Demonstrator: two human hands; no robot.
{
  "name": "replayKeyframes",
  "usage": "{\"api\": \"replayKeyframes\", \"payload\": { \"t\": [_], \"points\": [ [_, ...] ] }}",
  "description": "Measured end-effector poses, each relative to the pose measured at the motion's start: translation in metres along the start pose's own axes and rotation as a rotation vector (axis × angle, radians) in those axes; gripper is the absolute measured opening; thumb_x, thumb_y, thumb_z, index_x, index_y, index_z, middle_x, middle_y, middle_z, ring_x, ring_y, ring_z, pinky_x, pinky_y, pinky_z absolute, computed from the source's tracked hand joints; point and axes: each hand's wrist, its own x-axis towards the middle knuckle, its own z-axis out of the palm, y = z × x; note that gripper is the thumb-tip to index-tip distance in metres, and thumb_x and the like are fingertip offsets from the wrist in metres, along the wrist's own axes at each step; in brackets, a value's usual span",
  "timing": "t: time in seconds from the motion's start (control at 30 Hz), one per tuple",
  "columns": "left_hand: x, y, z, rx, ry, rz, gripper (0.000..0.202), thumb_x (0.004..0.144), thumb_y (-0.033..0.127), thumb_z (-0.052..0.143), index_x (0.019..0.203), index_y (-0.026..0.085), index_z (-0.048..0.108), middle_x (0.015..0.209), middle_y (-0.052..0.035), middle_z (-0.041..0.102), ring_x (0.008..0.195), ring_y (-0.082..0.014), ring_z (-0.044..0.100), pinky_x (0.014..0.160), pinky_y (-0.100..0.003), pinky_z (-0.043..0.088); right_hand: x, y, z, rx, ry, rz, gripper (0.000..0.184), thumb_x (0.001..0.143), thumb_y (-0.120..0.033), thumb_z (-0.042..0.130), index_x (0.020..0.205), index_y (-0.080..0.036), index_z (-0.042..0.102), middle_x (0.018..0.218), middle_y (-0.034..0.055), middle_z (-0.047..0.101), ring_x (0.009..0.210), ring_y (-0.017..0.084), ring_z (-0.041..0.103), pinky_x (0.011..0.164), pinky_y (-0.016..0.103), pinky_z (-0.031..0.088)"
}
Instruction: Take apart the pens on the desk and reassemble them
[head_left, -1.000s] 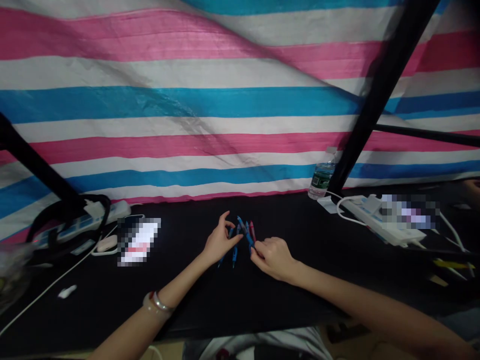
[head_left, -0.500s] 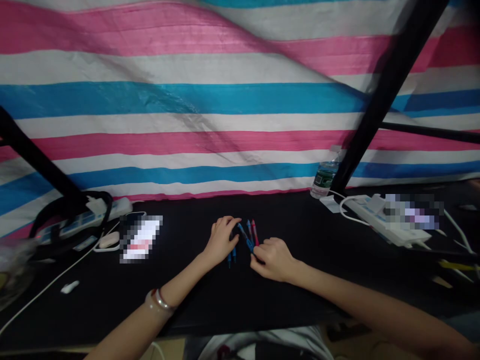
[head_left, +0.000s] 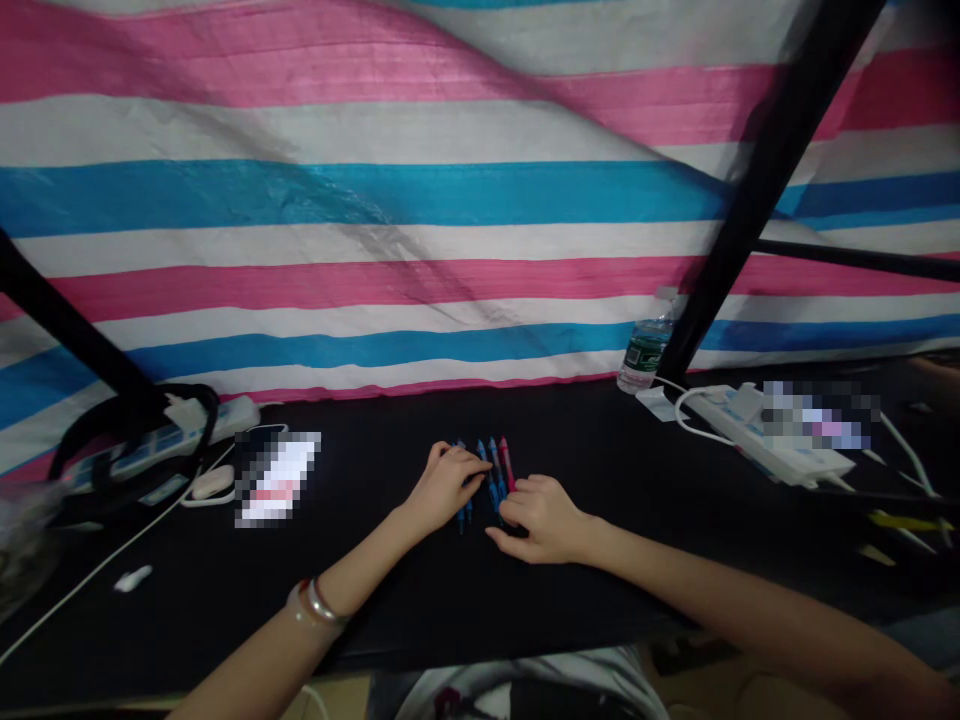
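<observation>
Several blue and red pens (head_left: 493, 472) side by side between left hand (head_left: 448, 487) and right hand (head_left: 541, 518), both unclenched, touching the pens.

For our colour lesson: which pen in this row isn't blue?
The red pen at the row's right end; the other pens are blue.

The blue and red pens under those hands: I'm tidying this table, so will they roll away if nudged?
Probably, yes. The blue pens and red pen look slim and rounded, so a sideways push could set them rolling. They look light and stiff. The black cloth may slow them slightly, and the left hand and right hand sit close against them.
</observation>
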Motion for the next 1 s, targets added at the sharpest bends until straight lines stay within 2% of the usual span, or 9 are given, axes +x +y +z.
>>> {"api": "replayKeyframes", "payload": {
  "t": [0.17,0.3,0.4,0.53,1.0],
  "points": [
    [0.000,0.000,0.000,-0.041,-0.010,-0.006,0.026,0.083,0.021,0.047,0.105,0.027,0.060,0.099,-0.0026,0.065,0.094,-0.0193,0.053,0.087,-0.038,0.025,0.003,0.010,-0.004,0.090,0.038,0.246,0.028,0.084,-0.035,0.045,0.064,-0.017,0.054,0.054,-0.0011,0.052,0.054,0.010,0.046,0.057,0.025,0.028],
    [0.000,0.001,-0.002,-0.064,-0.026,0.008,0.027,0.083,0.022,0.048,0.107,0.027,0.060,0.104,-0.0030,0.063,0.098,-0.0190,0.052,0.086,-0.036,0.027,0.005,0.025,-0.001,0.174,0.090,0.520,0.020,0.086,-0.030,0.043,0.088,-0.019,0.059,0.060,-0.0018,0.054,0.060,0.012,0.050,0.058,0.023,0.033],
    [0.000,0.001,-0.002,-0.065,-0.030,0.019,0.028,0.083,0.023,0.048,0.108,0.028,0.059,0.107,-0.0030,0.061,0.101,-0.0188,0.052,0.086,-0.036,0.027,0.005,0.033,0.004,0.213,0.060,0.621,0.024,0.083,-0.029,0.046,0.101,-0.019,0.059,0.066,-0.0010,0.057,0.070,0.014,0.053,0.065,0.025,0.037],
    [0.000,-0.001,0.000,-0.057,-0.031,0.025,0.029,0.083,0.024,0.048,0.110,0.028,0.057,0.113,-0.0035,0.059,0.105,-0.0190,0.051,0.089,-0.037,0.026,0.004,0.037,0.009,0.248,-0.009,0.635,0.030,0.083,-0.031,0.048,0.107,-0.018,0.060,0.064,-0.0019,0.057,0.069,0.015,0.052,0.076,0.029,0.039],
    [-0.001,0.000,0.000,-0.078,-0.044,-0.007,0.030,0.084,0.025,0.047,0.112,0.029,0.057,0.118,-0.0040,0.057,0.110,-0.0205,0.048,0.093,-0.039,0.026,0.003,0.043,0.015,0.269,-0.035,0.560,0.032,0.084,-0.036,0.048,0.109,-0.019,0.060,0.066,-0.0013,0.056,0.066,0.014,0.051,0.075,0.031,0.039]
  ]
}}
